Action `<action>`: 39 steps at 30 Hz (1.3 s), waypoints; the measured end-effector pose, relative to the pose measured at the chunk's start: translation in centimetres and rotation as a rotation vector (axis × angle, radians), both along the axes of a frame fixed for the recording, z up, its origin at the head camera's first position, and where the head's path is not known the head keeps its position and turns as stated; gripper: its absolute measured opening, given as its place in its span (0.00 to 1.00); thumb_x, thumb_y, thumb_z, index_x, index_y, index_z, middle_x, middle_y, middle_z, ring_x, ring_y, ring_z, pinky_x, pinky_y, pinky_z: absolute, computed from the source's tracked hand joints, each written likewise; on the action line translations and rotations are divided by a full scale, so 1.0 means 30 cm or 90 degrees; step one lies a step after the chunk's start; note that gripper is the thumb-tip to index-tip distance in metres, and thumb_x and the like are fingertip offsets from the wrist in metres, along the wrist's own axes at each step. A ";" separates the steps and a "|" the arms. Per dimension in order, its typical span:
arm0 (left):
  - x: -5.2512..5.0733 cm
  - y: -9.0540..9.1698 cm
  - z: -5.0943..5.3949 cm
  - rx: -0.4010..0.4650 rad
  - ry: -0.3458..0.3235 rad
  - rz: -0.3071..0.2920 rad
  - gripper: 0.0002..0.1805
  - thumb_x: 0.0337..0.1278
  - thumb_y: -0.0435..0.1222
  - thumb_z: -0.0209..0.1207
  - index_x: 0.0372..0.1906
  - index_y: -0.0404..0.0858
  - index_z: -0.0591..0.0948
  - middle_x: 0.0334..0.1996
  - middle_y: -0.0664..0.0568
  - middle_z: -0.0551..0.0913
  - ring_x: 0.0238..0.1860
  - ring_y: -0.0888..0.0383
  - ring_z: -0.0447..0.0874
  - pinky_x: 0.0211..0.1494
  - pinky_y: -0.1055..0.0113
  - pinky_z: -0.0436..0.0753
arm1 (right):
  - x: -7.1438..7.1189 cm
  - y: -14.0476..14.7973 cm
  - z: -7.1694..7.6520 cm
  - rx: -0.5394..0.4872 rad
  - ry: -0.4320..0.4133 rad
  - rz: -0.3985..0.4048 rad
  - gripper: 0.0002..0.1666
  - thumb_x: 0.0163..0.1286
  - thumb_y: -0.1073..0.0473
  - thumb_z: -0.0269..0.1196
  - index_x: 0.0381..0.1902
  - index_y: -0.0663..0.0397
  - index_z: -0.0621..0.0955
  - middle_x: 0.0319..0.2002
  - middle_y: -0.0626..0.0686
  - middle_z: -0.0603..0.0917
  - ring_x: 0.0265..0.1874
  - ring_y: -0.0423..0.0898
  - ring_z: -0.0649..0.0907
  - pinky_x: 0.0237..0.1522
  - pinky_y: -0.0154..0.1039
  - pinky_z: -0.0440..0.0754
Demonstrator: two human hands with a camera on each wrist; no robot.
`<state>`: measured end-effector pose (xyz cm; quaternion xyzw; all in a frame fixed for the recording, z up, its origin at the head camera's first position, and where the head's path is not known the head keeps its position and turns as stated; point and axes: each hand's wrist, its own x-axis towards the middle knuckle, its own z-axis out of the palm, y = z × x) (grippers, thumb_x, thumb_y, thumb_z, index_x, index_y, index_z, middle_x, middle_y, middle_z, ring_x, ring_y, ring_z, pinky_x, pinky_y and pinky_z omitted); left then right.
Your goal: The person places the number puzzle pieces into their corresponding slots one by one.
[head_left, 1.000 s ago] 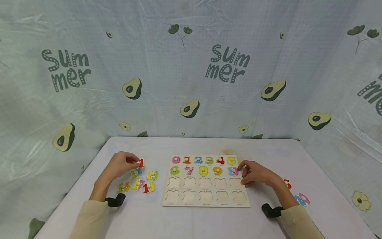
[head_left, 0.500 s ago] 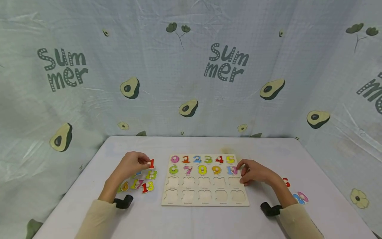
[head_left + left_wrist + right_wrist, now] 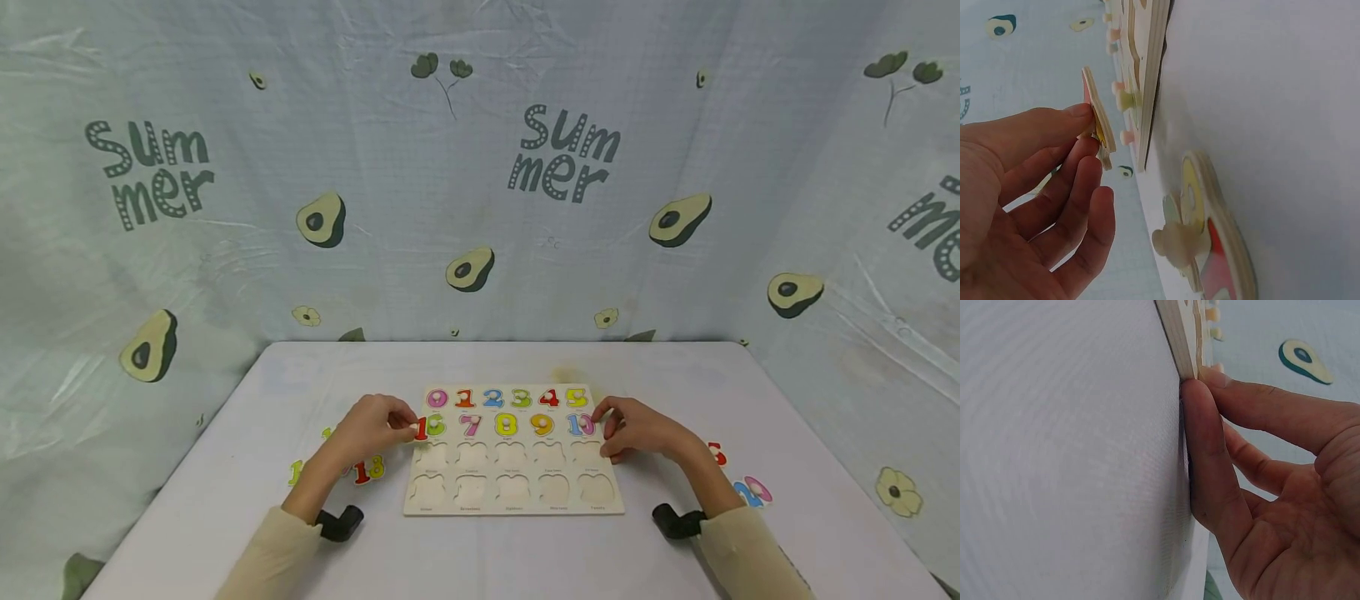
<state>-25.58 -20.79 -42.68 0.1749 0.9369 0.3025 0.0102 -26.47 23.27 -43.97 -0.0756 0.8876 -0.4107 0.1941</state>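
My left hand (image 3: 372, 425) pinches a wooden number piece (image 3: 422, 428) with a red 1 by its knob. In the left wrist view the piece (image 3: 1099, 109) stands on edge, raised off the table, and the fingers hide part of it. It hovers over the left edge of the number puzzle board (image 3: 453, 471), close to the green 6. The board's top two rows hold pieces 0 to 10; its lower two rows show bare recesses. At the board's right edge, my right hand (image 3: 637, 429) grips the rim with thumb and fingertip, beside the 10 piece (image 3: 581, 425).
Loose number pieces lie left of the board, including an 18 piece (image 3: 368, 470), partly covered by the left arm. Right of the right forearm lie a red piece (image 3: 717, 453) and a blue and pink 20 piece (image 3: 752, 492). A patterned curtain (image 3: 480, 192) hangs behind the table.
My left hand has carried the red-1 piece rightward from the loose pieces to the board's left edge. The right hand has stayed at the board's right edge.
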 end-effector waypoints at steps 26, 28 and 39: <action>0.036 0.086 -0.018 -0.018 -0.043 -0.062 0.02 0.57 0.33 0.72 0.35 0.41 0.90 0.29 0.59 0.85 0.32 0.62 0.77 0.36 0.70 0.77 | 0.001 0.004 -0.002 -0.004 -0.004 0.006 0.31 0.58 0.66 0.74 0.57 0.63 0.75 0.37 0.56 0.76 0.29 0.47 0.81 0.35 0.38 0.85; 0.037 0.086 -0.019 -0.020 -0.049 -0.063 0.02 0.57 0.33 0.72 0.34 0.41 0.90 0.29 0.59 0.85 0.32 0.61 0.77 0.37 0.69 0.77 | 0.000 0.004 -0.005 -0.006 -0.006 0.004 0.30 0.58 0.66 0.74 0.57 0.62 0.75 0.37 0.56 0.76 0.29 0.47 0.81 0.35 0.37 0.86; 0.038 0.085 -0.016 -0.029 -0.049 -0.089 0.03 0.55 0.31 0.72 0.33 0.42 0.89 0.29 0.59 0.85 0.32 0.61 0.77 0.37 0.70 0.78 | 0.000 0.001 0.003 -0.004 -0.004 0.006 0.31 0.58 0.66 0.74 0.57 0.63 0.75 0.37 0.56 0.76 0.29 0.47 0.81 0.35 0.37 0.85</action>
